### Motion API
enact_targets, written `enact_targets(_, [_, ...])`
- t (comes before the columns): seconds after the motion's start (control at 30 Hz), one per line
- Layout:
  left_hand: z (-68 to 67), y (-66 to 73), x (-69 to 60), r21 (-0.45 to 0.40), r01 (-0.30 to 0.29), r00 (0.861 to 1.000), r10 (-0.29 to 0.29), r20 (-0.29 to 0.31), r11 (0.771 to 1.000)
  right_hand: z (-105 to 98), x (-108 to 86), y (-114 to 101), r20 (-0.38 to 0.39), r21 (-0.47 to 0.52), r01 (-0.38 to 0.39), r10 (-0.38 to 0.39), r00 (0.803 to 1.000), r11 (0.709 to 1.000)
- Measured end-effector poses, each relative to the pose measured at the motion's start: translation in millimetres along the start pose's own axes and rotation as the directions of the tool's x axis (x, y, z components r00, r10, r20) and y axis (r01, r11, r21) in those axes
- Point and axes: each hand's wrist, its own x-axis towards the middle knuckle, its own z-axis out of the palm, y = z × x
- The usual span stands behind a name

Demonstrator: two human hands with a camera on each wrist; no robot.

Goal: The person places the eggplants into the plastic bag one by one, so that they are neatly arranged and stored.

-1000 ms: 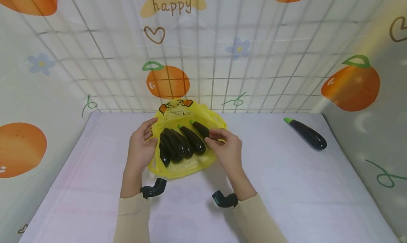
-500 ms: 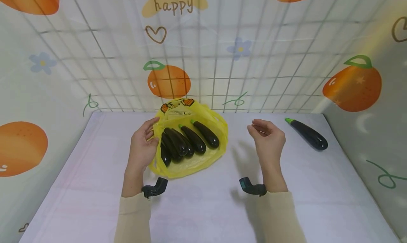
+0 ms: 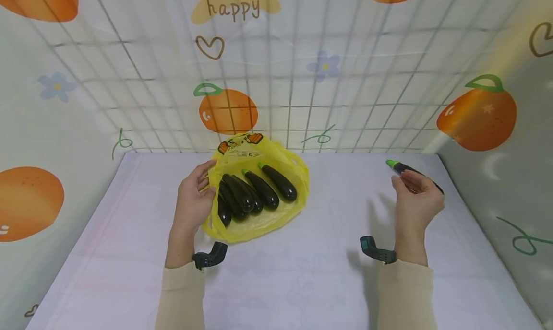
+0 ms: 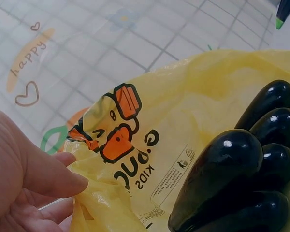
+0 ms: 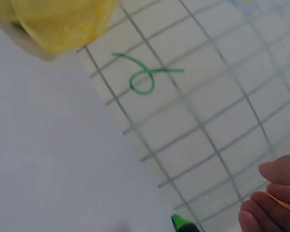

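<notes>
A yellow plastic bag with a cartoon duck print lies open on the table, several dark eggplants with green stem ends inside it. My left hand pinches the bag's left edge between thumb and fingers, as the left wrist view also shows. A lone eggplant lies at the table's far right. Over it is my right hand, fingers loosely bent and holding nothing, covering much of its body. Only the green tip of that eggplant shows in the right wrist view.
A white cloth covers the table. Behind it stands a wire grid wall draped with a printed sheet, and similar printed sheets close off both sides.
My right hand has let go of an eggplant in the bag and moved right to the lone eggplant. My left hand stays at the bag's edge.
</notes>
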Motion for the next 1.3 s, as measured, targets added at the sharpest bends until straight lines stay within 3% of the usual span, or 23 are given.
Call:
enact_targets(0.43, [-1.6, -2.5, 0.3, -0.004, -0.012, 1.0, 0.012, 0.001, 1.0, -29, 22.9, 22, -0.111, 0.099, -0.158, 0.168, 0.979, 0.982])
enact_targets(0.83, [-1.1, -2.8, 0.5, 0.002, 0.0, 1.0, 0.0, -0.008, 1.0, -39, 36.3, 41, -0.152, 0.151, -0.218, 0.241, 0.959, 0.964])
enact_targets(1.3, [-2.6, -4.7, 1.7, 0.012, 0.002, 1.0, -0.002, -0.017, 1.0, -51, 53.2, 53, -0.169, 0.132, -0.281, 0.301, 0.939, 0.951])
